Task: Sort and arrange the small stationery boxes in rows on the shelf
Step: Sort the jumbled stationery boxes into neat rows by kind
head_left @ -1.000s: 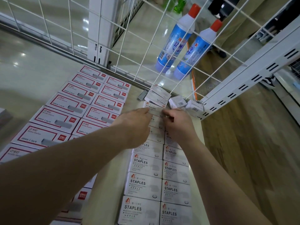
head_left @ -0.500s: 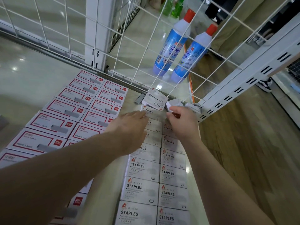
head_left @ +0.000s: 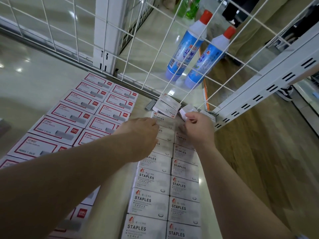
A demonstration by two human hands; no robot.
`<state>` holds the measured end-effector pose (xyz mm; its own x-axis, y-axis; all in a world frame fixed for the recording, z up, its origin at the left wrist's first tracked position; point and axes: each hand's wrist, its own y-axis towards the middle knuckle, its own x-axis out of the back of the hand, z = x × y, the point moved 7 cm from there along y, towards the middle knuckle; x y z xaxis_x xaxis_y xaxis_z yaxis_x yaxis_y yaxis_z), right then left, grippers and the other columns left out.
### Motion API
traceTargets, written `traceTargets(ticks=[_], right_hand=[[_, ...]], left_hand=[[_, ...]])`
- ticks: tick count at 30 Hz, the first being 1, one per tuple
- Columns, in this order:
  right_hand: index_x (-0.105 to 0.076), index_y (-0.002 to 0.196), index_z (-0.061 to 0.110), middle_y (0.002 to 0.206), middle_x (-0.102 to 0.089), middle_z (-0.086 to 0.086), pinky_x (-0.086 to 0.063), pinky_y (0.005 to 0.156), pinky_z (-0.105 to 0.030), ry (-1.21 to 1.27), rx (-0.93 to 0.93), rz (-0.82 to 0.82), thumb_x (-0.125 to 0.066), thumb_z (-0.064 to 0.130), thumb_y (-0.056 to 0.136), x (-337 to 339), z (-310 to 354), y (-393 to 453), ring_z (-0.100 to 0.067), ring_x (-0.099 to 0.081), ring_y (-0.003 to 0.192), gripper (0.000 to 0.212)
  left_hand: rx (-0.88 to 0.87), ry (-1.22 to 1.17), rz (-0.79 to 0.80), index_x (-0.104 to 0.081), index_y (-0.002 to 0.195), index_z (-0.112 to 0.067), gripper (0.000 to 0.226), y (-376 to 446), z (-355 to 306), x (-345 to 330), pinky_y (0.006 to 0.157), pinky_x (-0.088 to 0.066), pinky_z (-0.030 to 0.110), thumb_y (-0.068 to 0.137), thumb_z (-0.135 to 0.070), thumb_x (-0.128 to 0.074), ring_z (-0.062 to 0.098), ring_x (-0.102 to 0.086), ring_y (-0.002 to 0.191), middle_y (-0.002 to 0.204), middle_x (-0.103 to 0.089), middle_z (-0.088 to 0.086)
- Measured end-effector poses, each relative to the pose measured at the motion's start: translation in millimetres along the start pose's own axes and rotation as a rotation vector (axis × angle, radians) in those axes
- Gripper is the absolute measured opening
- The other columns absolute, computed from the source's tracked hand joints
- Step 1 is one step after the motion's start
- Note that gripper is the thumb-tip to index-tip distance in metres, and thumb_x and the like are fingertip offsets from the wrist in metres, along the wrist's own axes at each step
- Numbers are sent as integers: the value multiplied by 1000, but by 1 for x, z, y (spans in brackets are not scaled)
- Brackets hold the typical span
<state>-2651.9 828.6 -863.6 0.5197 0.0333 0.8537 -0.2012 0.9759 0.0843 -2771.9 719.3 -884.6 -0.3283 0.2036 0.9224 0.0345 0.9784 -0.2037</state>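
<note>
Now the small white box point(head_left: 185, 110) at the far end of the shelf point(head_left: 110, 192), beside the two rows of STAPLES boxes point(head_left: 165, 185), is pinched in the right hand point(head_left: 198, 129), which has moved further right. Left hand point(head_left: 138, 133) stays on the far row end, fingers curled down; grip cannot be told. Loose boxes point(head_left: 167, 106) lie askew beyond.

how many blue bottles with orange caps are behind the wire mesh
2. Both stand side by side on the floor beyond the mesh: the left bottle and the right bottle, nearly touching. None looks hidden.
</note>
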Motion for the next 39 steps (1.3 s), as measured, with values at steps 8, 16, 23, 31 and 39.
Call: traceTargets(ticks=[8,16,23,31,39], right_hand=[[-51,130,12,131,-52,-10,-39,88,-28,-31,-35,3,-49,11,89,11,-28,3,-23,-49,117,41],[-56,75,24,97,-54,-15,-25,52,-22,-76,26,90,-50,16,85,-9,-24,19,-24,-48,83,13],[-65,94,15,117,-49,-7,-24,69,-10,-31,55,43,-65,18,84,-1,-16,19,-9,-45,93,10],[-56,98,9,109,-56,-7,-41,80,-29,-42,14,20,-64,21,85,-8,-15,20,-21,-53,97,19],[-60,109,10,118,-53,-8,-43,88,-32,-49,-39,26,-62,14,86,-5,-10,23,-22,-52,104,23]], left_hand=[[-55,-8,-48,-27,143,-18,46,-3,-14,-4,114,-20,34,99,-33,-30,16,-22,138,152,-20,-1],[-58,-29,-60,-36,139,-19,42,0,-17,-2,110,-28,35,99,-32,-32,14,-32,132,147,-30,-4],[-62,-44,-59,-35,140,-19,43,-3,-18,-2,110,-29,35,99,-32,-34,13,-33,131,147,-31,-5],[-46,-93,-67,-37,139,-19,43,-3,-17,-2,110,-30,36,98,-32,-36,13,-32,133,148,-30,-5],[-23,-149,-118,-37,139,-21,41,-5,-14,4,110,-24,29,98,-27,-36,13,-27,136,151,-25,-6]])
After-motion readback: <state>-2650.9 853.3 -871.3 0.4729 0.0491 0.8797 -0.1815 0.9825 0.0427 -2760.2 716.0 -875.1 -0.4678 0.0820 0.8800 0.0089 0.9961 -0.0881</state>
